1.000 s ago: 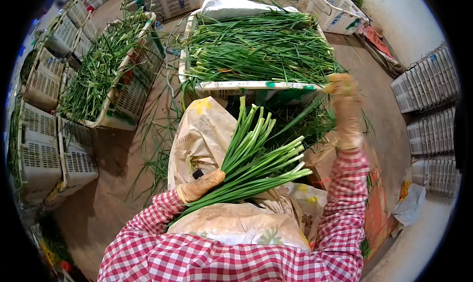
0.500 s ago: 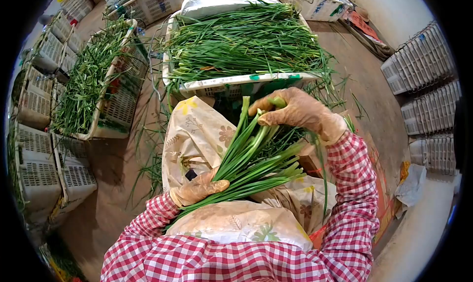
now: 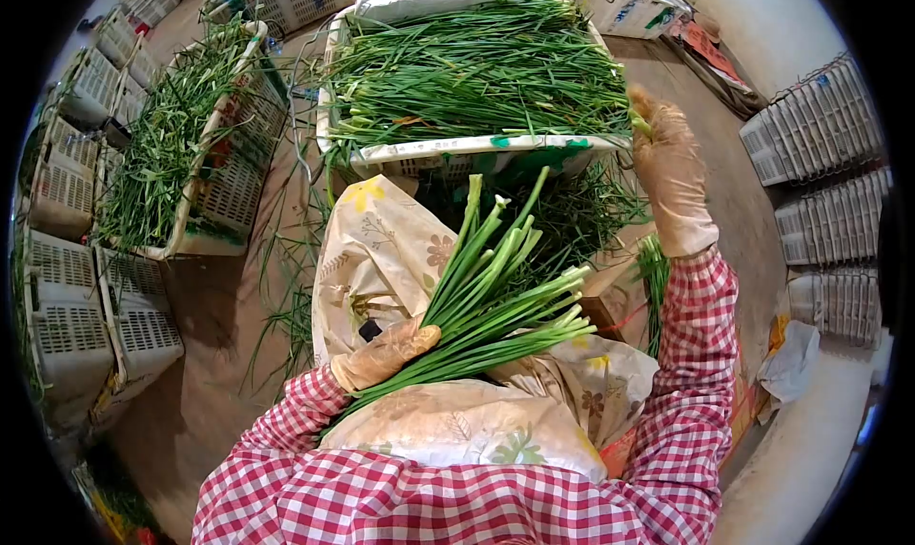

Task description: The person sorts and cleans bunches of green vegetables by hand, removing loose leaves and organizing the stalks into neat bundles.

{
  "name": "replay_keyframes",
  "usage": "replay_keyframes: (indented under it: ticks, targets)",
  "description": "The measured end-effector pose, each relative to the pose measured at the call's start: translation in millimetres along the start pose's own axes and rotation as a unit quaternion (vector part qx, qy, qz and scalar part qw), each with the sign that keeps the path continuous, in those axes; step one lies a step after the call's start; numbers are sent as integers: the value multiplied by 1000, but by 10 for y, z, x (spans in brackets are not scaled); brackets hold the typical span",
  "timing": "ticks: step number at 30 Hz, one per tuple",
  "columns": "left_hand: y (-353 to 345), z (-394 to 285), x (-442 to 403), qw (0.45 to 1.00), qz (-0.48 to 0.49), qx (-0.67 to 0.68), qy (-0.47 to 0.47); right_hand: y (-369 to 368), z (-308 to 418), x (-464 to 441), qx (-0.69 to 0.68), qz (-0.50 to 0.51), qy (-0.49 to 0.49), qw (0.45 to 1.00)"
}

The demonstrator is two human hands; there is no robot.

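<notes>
My left hand [image 3: 386, 356], in a thin tan glove, is closed around a bunch of garlic chives [image 3: 481, 297] lying across my lap. Their pale cut ends fan out up and to the right. My right hand [image 3: 672, 164], gloved alike, is raised at the right corner of the big crate, apart from the bunch. Its fingers are curled in, and a small light-green bit of stalk [image 3: 640, 123] shows at their tips. Under the bunch, a flower-patterned apron [image 3: 372, 250] covers my legs.
A white crate [image 3: 477, 148] heaped with chives stands ahead, loose green leaves below it. Another crate [image 3: 224, 188] of greens is at the left. Stacked crates [image 3: 820, 116] line the right wall. More chives [image 3: 655, 283] lie beside my right forearm.
My right hand has left the cut ends of the bunch and moved up and right to the crate's corner. The left hand keeps its hold, and the stalk ends are spread more openly.
</notes>
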State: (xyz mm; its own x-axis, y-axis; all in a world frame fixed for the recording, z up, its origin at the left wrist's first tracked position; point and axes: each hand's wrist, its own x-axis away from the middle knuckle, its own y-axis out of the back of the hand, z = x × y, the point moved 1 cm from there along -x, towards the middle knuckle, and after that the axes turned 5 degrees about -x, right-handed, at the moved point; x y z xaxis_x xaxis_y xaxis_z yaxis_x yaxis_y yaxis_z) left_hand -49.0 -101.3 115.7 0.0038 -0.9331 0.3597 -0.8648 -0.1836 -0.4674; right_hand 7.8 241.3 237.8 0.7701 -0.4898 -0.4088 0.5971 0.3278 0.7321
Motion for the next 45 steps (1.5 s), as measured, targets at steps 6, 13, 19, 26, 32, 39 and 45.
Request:
replay_keyframes:
  ticks: [6, 13, 19, 26, 32, 39, 45]
  targets:
    - [-41, -35, -69, 992, -7, -109, -61, -208, 831, 272, 33, 258, 246, 934]
    - [-175, -215, -38, 998, 44, -31, -24, -362, 770, 255, 85, 510, 111, 849]
    - [6, 7, -55, 999, 33, 7, -3, -606, 435, 356, 97, 225, 197, 949]
    - [27, 17, -42, 996, 22, 79, -43, -580, 356, 232, 67, 190, -22, 979]
    - [127, 190, 44, 985, -40, 138, -96, -247, -418, -167, 230, 3, -48, 972]
    - [310, 147, 111, 967, -99, 187, -143, -180, -460, 224, 175, 354, -353, 848]
    - [46, -338, -51, 964, -193, -24, -181, -994, -15, 920, -364, 518, -348, 692]
